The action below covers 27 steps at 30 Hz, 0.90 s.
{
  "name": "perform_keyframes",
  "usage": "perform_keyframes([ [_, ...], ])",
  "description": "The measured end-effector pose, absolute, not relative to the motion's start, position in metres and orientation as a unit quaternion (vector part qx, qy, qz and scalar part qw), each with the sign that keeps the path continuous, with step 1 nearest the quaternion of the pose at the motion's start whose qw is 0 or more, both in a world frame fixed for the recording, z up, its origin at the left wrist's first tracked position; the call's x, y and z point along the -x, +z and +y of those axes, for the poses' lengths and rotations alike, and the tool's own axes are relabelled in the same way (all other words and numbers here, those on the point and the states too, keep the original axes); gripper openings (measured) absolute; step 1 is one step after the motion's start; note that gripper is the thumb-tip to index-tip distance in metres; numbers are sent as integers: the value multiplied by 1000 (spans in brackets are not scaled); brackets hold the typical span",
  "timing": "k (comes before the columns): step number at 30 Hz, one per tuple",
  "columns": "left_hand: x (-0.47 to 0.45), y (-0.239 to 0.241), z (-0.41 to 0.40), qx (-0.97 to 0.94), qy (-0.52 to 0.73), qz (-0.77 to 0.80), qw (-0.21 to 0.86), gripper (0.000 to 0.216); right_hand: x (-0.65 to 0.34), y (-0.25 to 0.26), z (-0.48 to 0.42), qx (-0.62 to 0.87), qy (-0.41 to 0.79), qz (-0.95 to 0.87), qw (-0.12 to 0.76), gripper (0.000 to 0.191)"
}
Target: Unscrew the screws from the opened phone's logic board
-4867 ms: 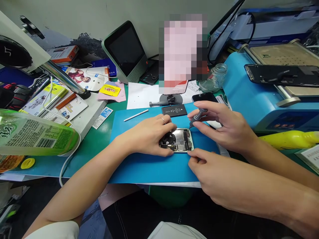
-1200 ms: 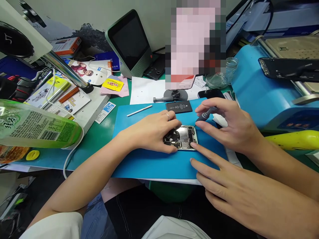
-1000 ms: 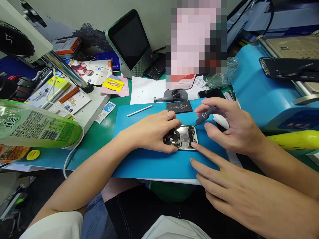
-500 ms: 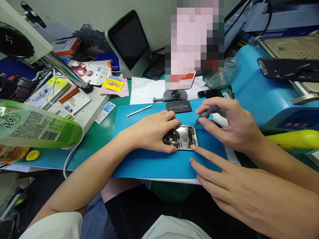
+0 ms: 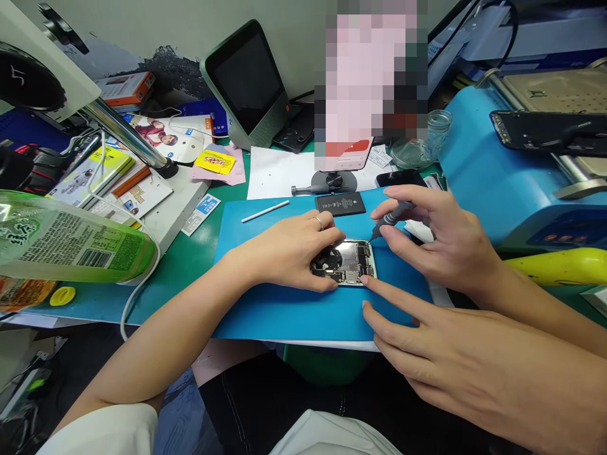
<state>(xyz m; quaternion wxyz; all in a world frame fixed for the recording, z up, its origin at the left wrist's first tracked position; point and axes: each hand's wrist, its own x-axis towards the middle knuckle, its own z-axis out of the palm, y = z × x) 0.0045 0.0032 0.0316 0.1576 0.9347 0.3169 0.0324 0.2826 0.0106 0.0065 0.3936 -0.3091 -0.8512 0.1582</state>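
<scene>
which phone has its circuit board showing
The opened phone on the blue mat, partly under the left hand; the propped phone shows only its lit screen.

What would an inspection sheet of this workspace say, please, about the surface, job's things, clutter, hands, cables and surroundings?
Surface: blue work mat on green tabletop.
Job's things: opened smartphone, internals exposed; precision screwdriver, tip at its far right corner; phone battery and slim white stick on the mat.
Clutter: green-tea bottle, yellow packet, glass jar.
Hands: left hand holds the smartphone; right hand holds the screwdriver; another person's hand has one fingertip at the smartphone's near right part, contact unclear.
Cables: white cable by the bottle; black cable at back right.
Surroundings: dark-screened smart display behind; blue machine at right, bearing a phone screen assembly.
</scene>
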Motion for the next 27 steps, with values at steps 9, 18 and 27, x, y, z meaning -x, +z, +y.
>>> perform_keyframes([
  [9,-3,30,3,-934,33,318,158,56,-280,6,10,309,162,-841,414,70],
  [18,-4,31,3,-934,35,316,161,56,-280,4,10,311,156,-841,414,71],
  [27,-3,31,3,-934,30,315,165,57,-281,4,10,315,160,-834,423,72],
])
